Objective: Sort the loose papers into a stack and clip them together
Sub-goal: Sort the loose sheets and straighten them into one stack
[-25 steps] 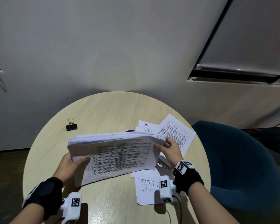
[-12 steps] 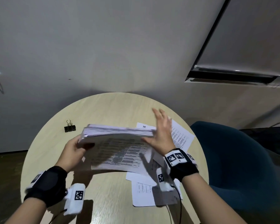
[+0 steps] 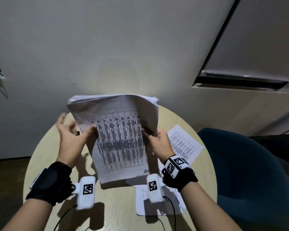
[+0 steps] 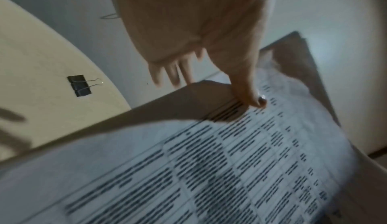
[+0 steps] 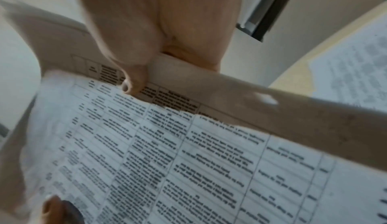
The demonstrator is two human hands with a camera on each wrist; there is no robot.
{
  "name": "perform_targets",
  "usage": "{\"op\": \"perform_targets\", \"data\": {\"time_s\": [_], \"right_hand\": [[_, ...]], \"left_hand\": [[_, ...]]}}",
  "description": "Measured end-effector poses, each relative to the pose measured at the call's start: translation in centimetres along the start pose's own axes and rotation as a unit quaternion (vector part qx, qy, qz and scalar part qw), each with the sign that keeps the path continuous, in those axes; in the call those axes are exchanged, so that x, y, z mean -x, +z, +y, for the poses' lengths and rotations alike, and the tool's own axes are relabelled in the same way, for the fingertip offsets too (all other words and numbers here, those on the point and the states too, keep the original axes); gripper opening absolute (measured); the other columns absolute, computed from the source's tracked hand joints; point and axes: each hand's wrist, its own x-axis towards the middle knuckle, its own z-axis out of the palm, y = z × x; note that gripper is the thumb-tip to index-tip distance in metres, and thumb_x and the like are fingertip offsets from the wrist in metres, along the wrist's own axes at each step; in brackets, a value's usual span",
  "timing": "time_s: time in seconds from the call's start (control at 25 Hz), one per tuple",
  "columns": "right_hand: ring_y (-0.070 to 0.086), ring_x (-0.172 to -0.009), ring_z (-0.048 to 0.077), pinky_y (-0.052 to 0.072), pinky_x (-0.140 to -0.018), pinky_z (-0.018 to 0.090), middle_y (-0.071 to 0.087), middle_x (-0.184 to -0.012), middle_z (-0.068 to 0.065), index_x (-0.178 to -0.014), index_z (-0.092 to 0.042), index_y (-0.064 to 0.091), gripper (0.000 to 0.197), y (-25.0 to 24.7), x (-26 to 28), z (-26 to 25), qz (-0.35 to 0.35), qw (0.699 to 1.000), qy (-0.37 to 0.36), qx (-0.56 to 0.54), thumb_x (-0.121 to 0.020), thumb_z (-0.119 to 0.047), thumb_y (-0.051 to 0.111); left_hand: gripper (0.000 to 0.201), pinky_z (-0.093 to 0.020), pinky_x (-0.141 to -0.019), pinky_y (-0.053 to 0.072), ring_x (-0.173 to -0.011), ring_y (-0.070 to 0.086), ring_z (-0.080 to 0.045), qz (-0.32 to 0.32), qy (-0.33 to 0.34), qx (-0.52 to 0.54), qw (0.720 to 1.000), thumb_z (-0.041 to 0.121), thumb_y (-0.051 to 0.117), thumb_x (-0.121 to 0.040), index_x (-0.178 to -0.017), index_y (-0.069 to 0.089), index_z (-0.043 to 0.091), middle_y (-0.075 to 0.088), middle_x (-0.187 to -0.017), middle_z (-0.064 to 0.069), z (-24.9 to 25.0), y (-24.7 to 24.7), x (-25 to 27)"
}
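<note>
Hands (image 3: 70,139) (two) on one stack (image 3: 122,140)

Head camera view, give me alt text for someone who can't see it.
A paper stack stands upright on a round table, gripped on its right edge by the right hand, with the left hand open and its thumb on the left edge. Loose sheets lie on the table to the right, beside a blue chair.

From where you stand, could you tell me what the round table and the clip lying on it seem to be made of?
Table: pale wood-look top, probably laminate, with faint grain and a matt sheen. Binder clip: black body, likely painted metal, with thin shiny wire handles.
</note>
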Motion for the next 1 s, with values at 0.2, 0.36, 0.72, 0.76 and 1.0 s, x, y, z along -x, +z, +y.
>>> {"op": "perform_targets", "data": {"time_s": [0.2,0.36,0.72,0.76,1.0], "right_hand": [[0.069,-0.082,0.002,0.053,-0.078,0.022,0.074,-0.095,0.003,-0.107,-0.007,0.065,0.038,-0.4,1.6,3.9,0.018,0.994,0.104,-0.036,-0.077,-0.028,0.078],[0.071,-0.092,0.008,0.054,-0.094,0.033,0.075,-0.094,-0.003,-0.099,-0.017,0.066,0.045,0.0,3.4,5.8,0.062,0.984,0.151,-0.067,-0.061,-0.018,0.089],[0.07,-0.095,0.009,0.054,-0.088,0.024,0.076,-0.095,-0.004,-0.1,-0.018,0.067,0.035,-0.7,2.4,3.2,0.054,0.992,0.084,-0.074,-0.07,-0.012,0.084],[0.071,-0.093,0.007,0.055,-0.086,0.024,0.076,-0.092,-0.005,-0.096,-0.02,0.068,0.031,-0.8,2.8,3.1,0.044,0.993,0.084,-0.071,-0.071,-0.008,0.082],[0.069,-0.093,-0.001,0.053,-0.088,0.023,0.075,-0.091,-0.015,-0.093,-0.028,0.066,0.031,-1.3,4.3,2.9,-0.042,0.995,0.085,-0.03,-0.077,-0.003,0.076]], "left_hand": [[0.062,-0.034,-0.095,0.052,-0.107,0.066,-0.017,-0.135,-0.033,-0.011,0.99,0.027,0.081,-0.071,-0.123,0.055,0.007,0.07,-0.111,-0.001,-3.3,0.5,2.1],[0.031,-0.017,-0.074,0.053,-0.08,0.068,0.003,-0.149,-0.036,0.004,0.988,-0.003,0.072,-0.077,-0.098,0.067,0.02,0.075,-0.083,0.016,-4.7,1.7,4.7],[0.032,-0.011,-0.073,0.054,-0.086,0.068,0.005,-0.146,0.021,0.063,0.987,0.006,0.071,-0.079,-0.101,0.065,0.028,0.074,-0.093,0.021,-1.9,1.8,3.6],[0.031,-0.013,-0.072,0.054,-0.085,0.068,0.003,-0.15,0.014,0.058,0.987,0.007,0.072,-0.078,-0.1,0.065,0.028,0.074,-0.092,0.02,-2.1,1.7,3.8],[0.052,-0.022,-0.076,0.056,-0.085,0.069,0.001,-0.183,-0.067,0.064,0.979,0.046,0.086,-0.056,-0.099,0.066,0.026,0.076,-0.093,0.013,-3.0,0.9,4.3]]}}
